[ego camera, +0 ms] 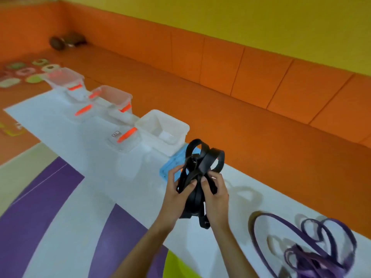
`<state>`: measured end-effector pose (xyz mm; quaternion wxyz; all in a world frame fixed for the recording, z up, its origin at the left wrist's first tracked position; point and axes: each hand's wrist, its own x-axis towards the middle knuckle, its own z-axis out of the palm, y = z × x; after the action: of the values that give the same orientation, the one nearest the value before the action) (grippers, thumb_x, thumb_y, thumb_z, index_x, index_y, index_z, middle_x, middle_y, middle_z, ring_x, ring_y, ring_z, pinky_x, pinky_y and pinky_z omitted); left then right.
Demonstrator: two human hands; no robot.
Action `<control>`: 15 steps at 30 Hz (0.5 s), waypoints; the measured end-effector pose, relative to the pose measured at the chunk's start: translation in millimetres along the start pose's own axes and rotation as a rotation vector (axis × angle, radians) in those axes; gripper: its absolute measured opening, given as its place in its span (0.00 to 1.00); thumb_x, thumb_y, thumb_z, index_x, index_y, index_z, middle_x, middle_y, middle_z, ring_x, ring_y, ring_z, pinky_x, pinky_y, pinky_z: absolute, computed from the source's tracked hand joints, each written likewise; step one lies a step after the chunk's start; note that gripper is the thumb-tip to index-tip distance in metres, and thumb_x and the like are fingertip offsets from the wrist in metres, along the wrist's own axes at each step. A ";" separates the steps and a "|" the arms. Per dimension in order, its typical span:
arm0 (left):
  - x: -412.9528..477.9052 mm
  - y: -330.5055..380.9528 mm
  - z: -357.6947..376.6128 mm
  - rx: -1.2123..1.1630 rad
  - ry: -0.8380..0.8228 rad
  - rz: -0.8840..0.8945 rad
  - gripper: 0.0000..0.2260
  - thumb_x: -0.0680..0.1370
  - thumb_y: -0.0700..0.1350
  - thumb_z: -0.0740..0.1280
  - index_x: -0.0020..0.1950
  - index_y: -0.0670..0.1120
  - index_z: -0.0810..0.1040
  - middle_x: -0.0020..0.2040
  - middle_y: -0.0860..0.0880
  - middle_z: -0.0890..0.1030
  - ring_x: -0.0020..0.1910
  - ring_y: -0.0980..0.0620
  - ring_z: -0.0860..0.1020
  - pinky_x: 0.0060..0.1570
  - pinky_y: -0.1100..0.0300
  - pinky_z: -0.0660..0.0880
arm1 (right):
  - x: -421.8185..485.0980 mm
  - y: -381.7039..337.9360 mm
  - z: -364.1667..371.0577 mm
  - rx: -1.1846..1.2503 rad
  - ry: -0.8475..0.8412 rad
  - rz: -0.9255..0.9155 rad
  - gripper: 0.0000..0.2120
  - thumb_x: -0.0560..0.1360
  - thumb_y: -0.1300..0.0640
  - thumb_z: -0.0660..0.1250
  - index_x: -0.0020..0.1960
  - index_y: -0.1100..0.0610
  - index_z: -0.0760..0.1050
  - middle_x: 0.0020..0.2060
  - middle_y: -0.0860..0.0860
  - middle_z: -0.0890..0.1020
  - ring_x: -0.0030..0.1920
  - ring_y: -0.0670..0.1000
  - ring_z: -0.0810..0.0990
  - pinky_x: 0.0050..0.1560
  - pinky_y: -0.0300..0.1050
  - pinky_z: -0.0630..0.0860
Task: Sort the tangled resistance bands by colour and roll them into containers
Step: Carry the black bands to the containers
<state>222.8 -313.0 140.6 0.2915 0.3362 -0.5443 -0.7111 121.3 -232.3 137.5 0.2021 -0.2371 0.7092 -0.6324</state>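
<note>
A bundle of black resistance bands (202, 167) is held up in the middle of the view, its loops sticking upward. My left hand (176, 195) grips the bundle from the left, thumb pressed on the bands. My right hand (215, 199) grips it from the right, fingers curled round several strands. A tangle of purple bands (313, 247) lies on the white sheet at the lower right. An open white container (162, 125) stands just beyond the bundle, with a blue lid (168, 169) beside it, partly hidden by my hands.
Two clear containers (114, 97) (64, 77) with orange clips stand in a row at the left on the white sheet (66, 125), their lids lying in front. Small coloured items (30, 71) sit far left. An orange padded wall (261, 81) runs behind.
</note>
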 end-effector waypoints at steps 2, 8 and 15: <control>7.1 13.8 -39.7 -0.029 0.027 0.020 0.25 0.78 0.51 0.74 0.73 0.65 0.70 0.62 0.51 0.86 0.59 0.46 0.87 0.62 0.41 0.82 | 0.1 -13.2 42.6 -0.007 -0.029 -0.027 0.06 0.84 0.52 0.69 0.59 0.43 0.78 0.52 0.41 0.86 0.54 0.45 0.85 0.55 0.51 0.83; 34.9 38.3 -184.9 -0.080 0.105 0.087 0.23 0.81 0.47 0.74 0.71 0.65 0.71 0.61 0.55 0.86 0.60 0.50 0.86 0.57 0.53 0.84 | -6.8 -40.5 194.6 -0.015 -0.108 -0.053 0.06 0.83 0.50 0.71 0.59 0.44 0.79 0.53 0.44 0.87 0.55 0.47 0.86 0.57 0.54 0.83; 50.4 65.1 -344.7 -0.110 0.301 0.120 0.21 0.80 0.47 0.74 0.68 0.64 0.74 0.63 0.55 0.85 0.63 0.52 0.84 0.59 0.54 0.83 | -19.0 -61.3 362.9 -0.026 -0.308 -0.055 0.08 0.82 0.52 0.71 0.56 0.39 0.79 0.51 0.41 0.87 0.53 0.43 0.86 0.53 0.44 0.83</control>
<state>469.8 -567.1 133.2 0.4296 0.3894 -0.4740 -0.6627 354.5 -517.2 155.1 0.2879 -0.3531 0.6714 -0.5845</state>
